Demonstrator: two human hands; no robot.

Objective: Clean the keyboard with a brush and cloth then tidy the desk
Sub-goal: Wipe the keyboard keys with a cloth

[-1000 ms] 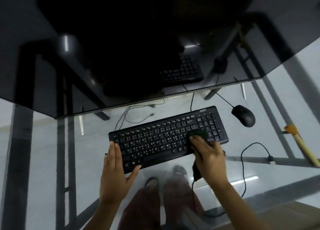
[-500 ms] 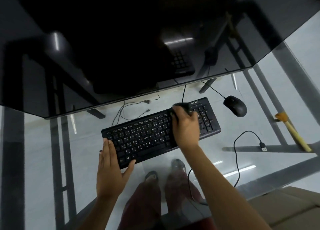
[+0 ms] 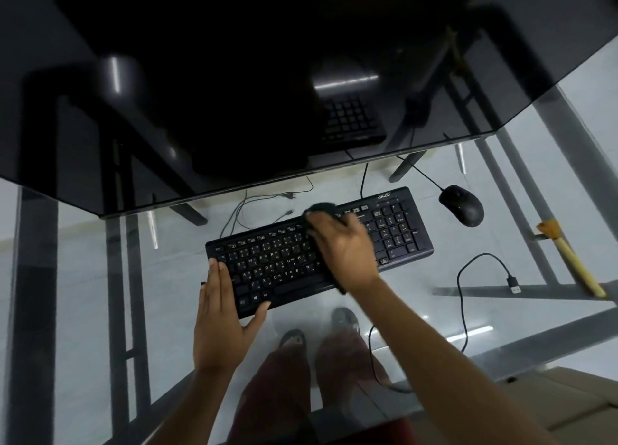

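A black keyboard (image 3: 317, 247) lies on the glass bench (image 3: 100, 277), its long axis running from lower left up to upper right, the number pad at the far right end. We see a dark cloth (image 3: 322, 207) bunched under the right hand (image 3: 346, 247), which presses it on the top row of keys about midway along the board; a dark tail of the cloth shows below the wrist at the keyboard's near edge. The right hand's fingers (image 3: 314, 218) are curled over the cloth, holding it. Unwiped keys, as we judge it, lie to both sides of those fingers: the letter block down to the left, the number pad just to the right, so any coming stroke would run along the long axis.

The left hand (image 3: 220, 314) rests flat at the board's lower-left corner, fingers (image 3: 219, 277) straight and together, thumb spread along the front edge (a brace against sliding, we would say). It is the nearer hand to the letter keys; the right is nearer the pad.

Readable writing is scant: the brand "acer" at the keyboard's top right corner, and white legends on the keys, too small to read surely.

Further out, a black mouse (image 3: 461, 204) sits just beyond the right end, a loose cable with a USB plug (image 3: 513, 284) lies near, and a wooden-handled brush (image 3: 572, 260) rests well apart at the right. A dark monitor (image 3: 234, 76) hangs over the far edge.
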